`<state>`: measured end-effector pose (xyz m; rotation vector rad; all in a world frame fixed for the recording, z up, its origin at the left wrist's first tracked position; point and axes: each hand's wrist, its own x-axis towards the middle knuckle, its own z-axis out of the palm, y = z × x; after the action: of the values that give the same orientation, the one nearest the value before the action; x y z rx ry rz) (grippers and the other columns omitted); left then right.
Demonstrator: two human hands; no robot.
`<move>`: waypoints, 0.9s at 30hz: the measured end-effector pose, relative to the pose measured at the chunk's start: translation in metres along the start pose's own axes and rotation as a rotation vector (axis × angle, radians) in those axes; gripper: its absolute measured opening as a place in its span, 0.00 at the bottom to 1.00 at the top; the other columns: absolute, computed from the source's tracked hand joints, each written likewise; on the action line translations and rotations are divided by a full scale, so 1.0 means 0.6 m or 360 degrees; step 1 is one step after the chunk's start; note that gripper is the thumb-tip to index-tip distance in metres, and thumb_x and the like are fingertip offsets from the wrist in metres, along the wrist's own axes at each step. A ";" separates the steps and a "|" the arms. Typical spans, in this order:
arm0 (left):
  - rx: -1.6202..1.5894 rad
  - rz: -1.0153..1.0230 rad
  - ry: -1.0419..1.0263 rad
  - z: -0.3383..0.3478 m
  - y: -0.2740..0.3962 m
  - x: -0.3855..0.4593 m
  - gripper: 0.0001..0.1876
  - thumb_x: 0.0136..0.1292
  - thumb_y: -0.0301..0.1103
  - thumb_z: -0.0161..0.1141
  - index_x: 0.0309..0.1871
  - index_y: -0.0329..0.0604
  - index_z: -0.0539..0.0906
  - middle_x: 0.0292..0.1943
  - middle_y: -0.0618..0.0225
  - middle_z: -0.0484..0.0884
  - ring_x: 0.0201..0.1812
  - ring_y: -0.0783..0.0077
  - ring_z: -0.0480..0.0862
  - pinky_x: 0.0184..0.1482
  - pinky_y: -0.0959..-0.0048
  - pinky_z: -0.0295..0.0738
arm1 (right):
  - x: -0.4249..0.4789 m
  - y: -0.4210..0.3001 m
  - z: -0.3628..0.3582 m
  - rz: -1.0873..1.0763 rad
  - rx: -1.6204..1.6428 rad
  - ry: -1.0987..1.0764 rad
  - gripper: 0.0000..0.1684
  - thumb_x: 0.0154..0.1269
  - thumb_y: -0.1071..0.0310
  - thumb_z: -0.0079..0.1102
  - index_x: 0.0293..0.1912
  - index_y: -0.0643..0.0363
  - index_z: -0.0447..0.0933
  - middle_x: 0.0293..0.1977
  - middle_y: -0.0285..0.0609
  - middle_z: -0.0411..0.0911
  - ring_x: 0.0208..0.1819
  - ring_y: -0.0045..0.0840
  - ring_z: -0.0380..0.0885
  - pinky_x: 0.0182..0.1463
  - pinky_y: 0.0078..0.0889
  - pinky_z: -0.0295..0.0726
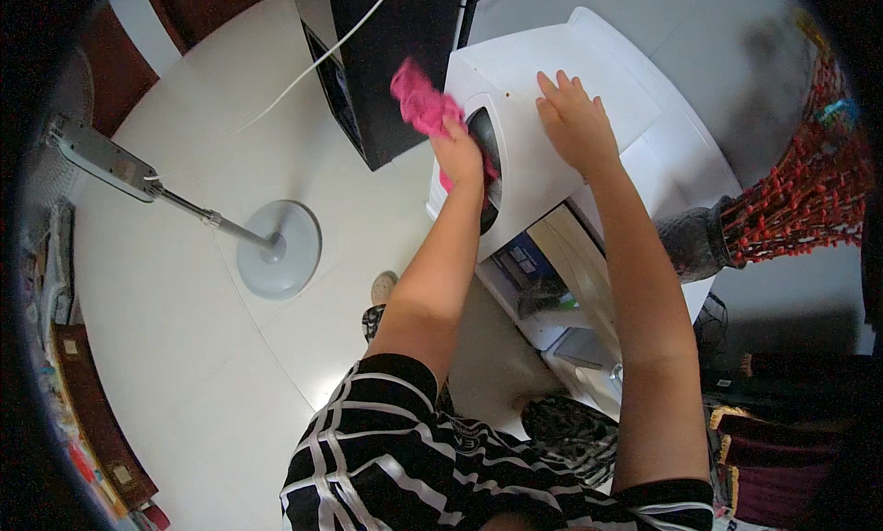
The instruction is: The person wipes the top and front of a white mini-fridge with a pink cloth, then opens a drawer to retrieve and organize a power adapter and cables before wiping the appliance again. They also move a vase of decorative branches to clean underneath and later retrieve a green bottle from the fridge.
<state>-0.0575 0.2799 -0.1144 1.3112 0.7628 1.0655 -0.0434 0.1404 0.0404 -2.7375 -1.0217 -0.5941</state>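
Observation:
My left hand (458, 153) grips a crumpled pink cloth (422, 100), which sticks out beyond my fingers. More pink shows on either side of the wrist; whether it is the same cloth I cannot tell. The hand is at the end of a white cabinet (531, 145), by a dark oval panel (485, 134) set in a white frame. My right hand (581, 127), palm down with the fingers spread, is over the cabinet's white top and holds nothing. Whether it touches the surface is not plain.
A black boxy unit (407, 69) stands beyond the cabinet. Left are a pedestal fan's round base (279, 249) and a white cable (331, 52). Right, a dark vase (697, 238) holds red-berried stems (800, 193). Below is a glass-fronted compartment (545, 269) with boxes inside.

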 end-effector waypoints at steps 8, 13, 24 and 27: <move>-0.0296 -0.0359 -0.0563 -0.058 -0.060 -0.149 0.15 0.73 0.34 0.48 0.58 0.41 0.77 0.44 0.67 0.82 0.39 0.72 0.79 0.44 0.73 0.74 | 0.010 -0.005 0.004 0.0047 0.0103 0.0080 0.26 0.72 0.53 0.42 0.64 0.48 0.71 0.66 0.51 0.67 0.69 0.46 0.63 0.69 0.61 0.60; -0.1091 -0.0581 -0.0521 -0.105 0.098 -0.117 0.15 0.72 0.28 0.47 0.59 0.36 0.75 0.52 0.65 0.79 0.51 0.69 0.77 0.57 0.71 0.70 | 0.004 0.008 0.011 0.0140 0.0110 0.0068 0.26 0.74 0.50 0.39 0.64 0.46 0.72 0.66 0.49 0.67 0.69 0.46 0.63 0.69 0.61 0.59; 0.0365 0.1310 -0.0458 -0.065 0.194 -0.118 0.19 0.62 0.32 0.61 0.55 0.35 0.77 0.63 0.48 0.70 0.61 0.50 0.71 0.63 0.59 0.64 | -0.003 0.063 0.036 -0.0182 0.0223 0.0327 0.23 0.70 0.63 0.44 0.62 0.53 0.67 0.53 0.46 0.77 0.56 0.44 0.75 0.58 0.56 0.74; 0.0220 0.1162 -0.0507 -0.047 0.171 -0.130 0.22 0.57 0.33 0.64 0.55 0.35 0.76 0.64 0.45 0.65 0.64 0.42 0.65 0.65 0.54 0.60 | 0.007 0.054 0.029 -0.0189 0.0257 0.0427 0.23 0.67 0.65 0.47 0.61 0.54 0.67 0.50 0.43 0.78 0.51 0.42 0.78 0.52 0.54 0.77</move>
<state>-0.1300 0.2119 -0.0272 1.8926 0.0996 1.3297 -0.0136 0.1233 0.0263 -2.3914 -1.1160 -0.8319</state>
